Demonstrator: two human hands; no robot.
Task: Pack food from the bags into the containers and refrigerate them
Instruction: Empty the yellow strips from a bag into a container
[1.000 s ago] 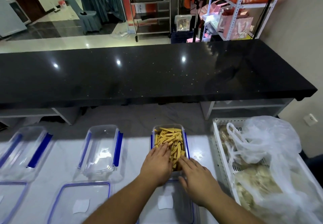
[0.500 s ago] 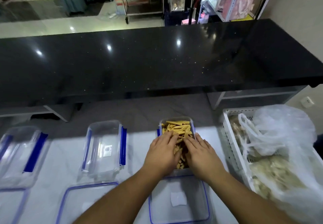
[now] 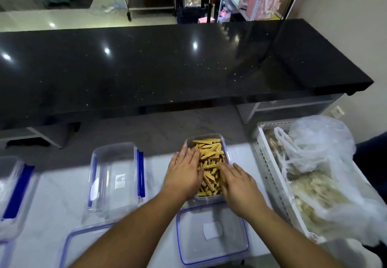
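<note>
A clear container point(image 3: 209, 198) full of yellow food strips point(image 3: 210, 163) stands on the white table in the middle. My left hand point(image 3: 184, 172) lies flat on the strips along the container's left side, fingers straight. My right hand point(image 3: 237, 180) lies flat on the strips at the near right, fingers straight. The container's blue-rimmed lid point(image 3: 212, 234) rests on the table just in front of it. Clear plastic bags of pale food point(image 3: 318, 184) fill a white crate point(image 3: 270, 175) on the right.
An empty clear container with blue clips point(image 3: 116, 179) stands to the left, its lid point(image 3: 83, 244) in front. Another container point(image 3: 12, 192) is at the far left edge. A long black counter point(image 3: 167, 66) runs across behind the table.
Both hands have shifted on the strips: the left slid farther along the left side, the right drew back toward the near right. The camera view tilted down slightly.
</note>
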